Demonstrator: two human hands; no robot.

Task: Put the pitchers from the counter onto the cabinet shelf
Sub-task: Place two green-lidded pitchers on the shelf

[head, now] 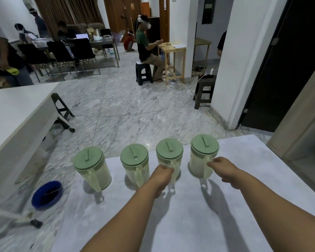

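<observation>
Several clear pitchers with green lids stand in a row near the far edge of the white counter (225, 206). My left hand (161, 176) is closed around the handle of the third pitcher (169, 151). The handle of the rightmost pitcher (204, 148) is gripped by my right hand (224, 169). Both held pitchers rest upright on the counter. The leftmost pitcher (91, 164) and the second pitcher (135, 160) stand free, handles toward me. No cabinet shelf is clearly in view.
A white table (16, 113) stands to the left, a blue basin (46, 195) on the marble floor below it. A pale cabinet side (302, 128) rises at the right beside a dark doorway. Several people sit or stand farther back around tables and stools.
</observation>
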